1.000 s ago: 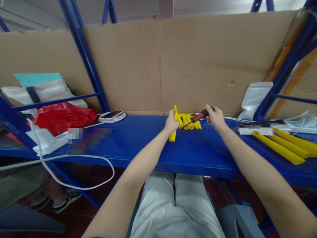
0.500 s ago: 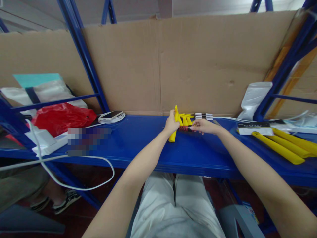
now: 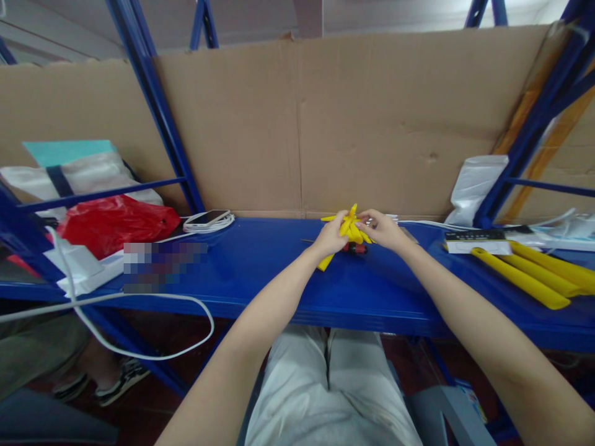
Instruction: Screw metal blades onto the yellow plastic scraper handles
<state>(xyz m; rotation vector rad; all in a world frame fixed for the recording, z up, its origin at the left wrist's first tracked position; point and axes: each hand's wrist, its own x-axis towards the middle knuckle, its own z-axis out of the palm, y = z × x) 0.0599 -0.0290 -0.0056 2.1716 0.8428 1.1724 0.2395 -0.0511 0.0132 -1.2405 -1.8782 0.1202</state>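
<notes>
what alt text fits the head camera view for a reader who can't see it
Two bare hands meet over a blue shelf: the left hand grips a yellow tube, the right hand touches a pile of short yellow pieces. A red-handled tool lies just below; long yellow tubes lie right.

The shelf [image 3: 260, 272] is deep blue, and the frame posts [image 3: 153, 105] are the same blue. The wall behind is plain brown cardboard [image 3: 372, 124]. The short tubes [image 3: 354, 230] between the hands are bright yellow, and the tool [image 3: 356, 249] under them is red with black. At the right, the long tubes [image 3: 530, 279] are yellow too. At the far left, the plastic bag [image 3: 116, 223] is red, and the phone [image 3: 207, 217] and cable [image 3: 139, 347] are white. The trousers [image 3: 325, 390] at the near side are pale grey-white.
</notes>
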